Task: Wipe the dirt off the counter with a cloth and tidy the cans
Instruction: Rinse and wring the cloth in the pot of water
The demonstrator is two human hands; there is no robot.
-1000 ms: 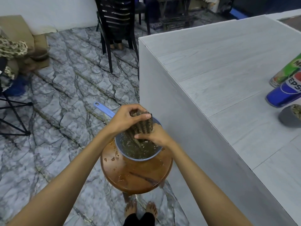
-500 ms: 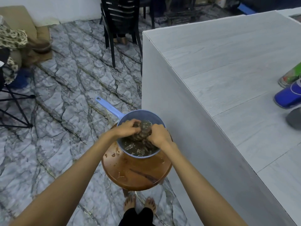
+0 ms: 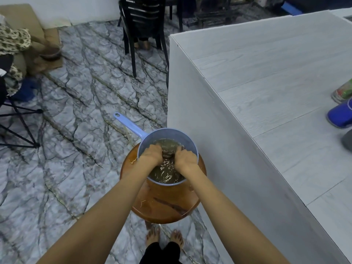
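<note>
A dark wet cloth [image 3: 168,153] sits bunched in murky water inside a blue plastic dipper [image 3: 188,138] on a round wooden stool [image 3: 167,204]. My left hand [image 3: 151,154] and my right hand [image 3: 185,159] both grip the cloth from either side, down in the water. On the grey counter [image 3: 266,77] at the far right edge lie a green can [image 3: 343,91], a blue can [image 3: 340,116] and part of a grey can [image 3: 347,139], all cut off by the frame.
The dipper's handle [image 3: 128,122] points back left over the marble floor. The counter's side wall [image 3: 219,149] rises right beside the stool. A black chair [image 3: 142,25] stands at the back, a tripod [image 3: 19,126] and clothing at the left.
Both hands have lowered the cloth from above the dipper down into the water. The view has swung left, so the cans sit further toward the right edge.
</note>
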